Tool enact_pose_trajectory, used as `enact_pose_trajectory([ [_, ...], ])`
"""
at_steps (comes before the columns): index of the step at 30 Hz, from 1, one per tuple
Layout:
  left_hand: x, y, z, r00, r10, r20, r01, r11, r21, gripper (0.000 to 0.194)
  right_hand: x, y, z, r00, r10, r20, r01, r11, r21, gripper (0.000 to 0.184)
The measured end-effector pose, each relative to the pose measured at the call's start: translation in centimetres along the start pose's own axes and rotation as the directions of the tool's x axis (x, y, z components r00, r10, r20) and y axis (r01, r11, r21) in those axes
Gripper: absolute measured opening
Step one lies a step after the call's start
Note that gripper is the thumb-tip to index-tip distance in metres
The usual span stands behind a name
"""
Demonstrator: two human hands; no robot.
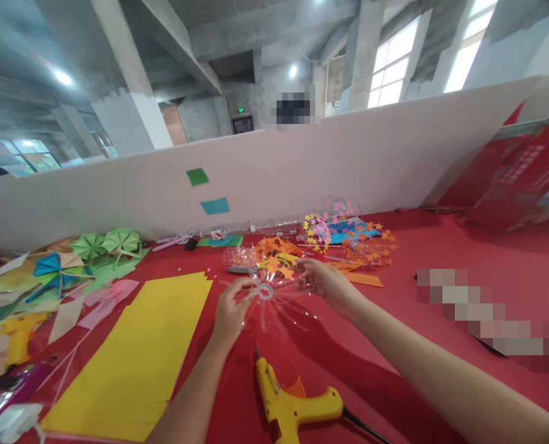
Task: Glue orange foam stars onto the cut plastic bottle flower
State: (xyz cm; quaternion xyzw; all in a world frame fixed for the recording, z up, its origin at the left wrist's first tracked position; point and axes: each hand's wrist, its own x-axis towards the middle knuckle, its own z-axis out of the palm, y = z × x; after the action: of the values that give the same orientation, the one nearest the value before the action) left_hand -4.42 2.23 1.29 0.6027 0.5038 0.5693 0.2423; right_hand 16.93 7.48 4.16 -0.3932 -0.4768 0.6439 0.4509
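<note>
In the middle, a clear plastic bottle top [265, 291] is cut into thin strips that fan out around its neck, held above the red table. My left hand [232, 311] is closed on it beside the neck, thumb and fingers pinching. On the other side, my right hand [323, 282] has its fingers curled in at the strips, seemingly gripping one; its exact hold is hard to see. Orange paper stars [283, 270] show on the strips near the right fingertips. Below, a yellow hot glue gun [292, 401] lies on its side, its nozzle pointing away from me.
Yellow paper sheets [140, 345] lie left of my forearm, with green folded paper [103, 245] beyond. Star-decorated plastic strips [369, 246] stand at the back near a white partition [265, 172]. A second glue gun [20, 336] is far left. A red box [524, 172] stands right.
</note>
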Motion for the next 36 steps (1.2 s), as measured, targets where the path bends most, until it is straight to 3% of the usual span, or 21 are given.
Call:
enact_pose_trajectory([
  [4,-0.2,0.2,0.5,0.999,0.036,0.018,-0.036,0.999,0.001,0.012,-0.6,0.5,0.4,0.989,0.12,0.09,-0.122,0.992,0.025,0.024],
  [8,-0.2,0.0,0.7,1.0,-0.011,0.014,0.012,0.999,-0.037,0.013,-1.2,-0.3,0.5,0.973,0.17,0.158,-0.179,0.982,0.05,0.027],
  [14,-0.1,-0.2,0.8,0.998,-0.07,-0.011,0.069,0.995,-0.077,0.018,-1.1,-1.9,-0.1,0.955,0.129,0.267,-0.172,0.974,0.145,0.062],
  [16,-0.1,-0.1,0.9,0.996,-0.085,-0.027,0.083,0.993,-0.083,0.02,-0.9,-1.8,-0.4,0.971,0.097,0.218,-0.137,0.975,0.176,0.051],
  [20,-0.2,0.4,1.1,0.993,-0.108,-0.048,0.104,0.99,-0.092,0.022,-0.8,-0.4,-0.1,0.98,0.109,0.169,-0.132,0.983,0.13,0.007],
  [26,-0.6,0.9,1.6,0.998,-0.069,0.01,0.069,0.994,-0.079,0.015,-2.2,0.9,1.9,0.949,0.126,0.288,-0.158,0.983,0.09,0.019],
  [30,-0.8,0.7,1.7,0.999,0.003,0.042,0.0,0.998,-0.068,0.016,-2.4,1.1,2.3,0.955,0.081,0.287,-0.119,0.986,0.119,0.02],
  [36,-1.2,1.1,1.6,1.0,-0.001,0.028,0.002,1.0,-0.016,0.018,-2.7,1.2,2.8,0.951,0.021,0.308,-0.063,0.99,0.125,0.024],
])
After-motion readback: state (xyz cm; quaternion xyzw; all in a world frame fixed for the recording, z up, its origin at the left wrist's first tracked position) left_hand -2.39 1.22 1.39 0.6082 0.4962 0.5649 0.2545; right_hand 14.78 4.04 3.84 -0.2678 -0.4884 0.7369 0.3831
